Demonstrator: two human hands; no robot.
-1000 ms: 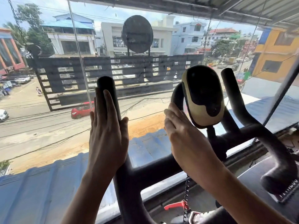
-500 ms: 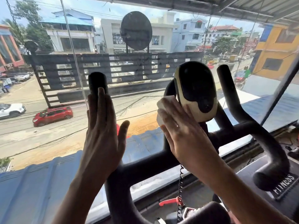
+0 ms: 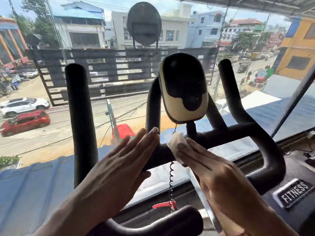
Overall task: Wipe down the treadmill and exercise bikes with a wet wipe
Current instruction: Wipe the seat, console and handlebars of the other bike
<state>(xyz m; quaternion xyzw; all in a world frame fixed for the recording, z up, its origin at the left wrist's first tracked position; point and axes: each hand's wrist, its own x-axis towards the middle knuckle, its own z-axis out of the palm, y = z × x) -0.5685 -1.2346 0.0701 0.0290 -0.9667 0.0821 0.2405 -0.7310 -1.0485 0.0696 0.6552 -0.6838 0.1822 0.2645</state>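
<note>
Dropping from the side of the console (image 3: pixel 184 89) to the crossbar (image 3: pixel 226 133) beneath it, the right hand (image 3: pixel 213 169) is now pressing the wet wipe (image 3: pixel 175 143) onto the bar just left of the console's stem. A second ago this hand was working up against the console housing. The left hand (image 3: pixel 119 166) is also shifting. It was lying flat on the left upright handle (image 3: pixel 81 116) and is now off it, moving in toward the middle, with its fingertips reaching the inner loop (image 3: pixel 153 103) of the handlebar.

This probably means the console is done for now and the wiping is moving on to the central bar. The upright handles and the rest of the bike are likely waiting their turn.

Neither hand's grip is closing on anything. The right hand's fingers are lying straight and flat, holding the wipe down by pressure alone. The left hand's fingers are straight and held together, carrying nothing, and I cannot tell whether they are bearing on the bar or only passing before it.

The wipe is showing as a crumpled white patch sticking out past the right fingertips. Its long axis seems to be running away from the person, across the bar and pointing up toward the stem. The crossbar itself is running left to right, rising slightly rightward.
</note>
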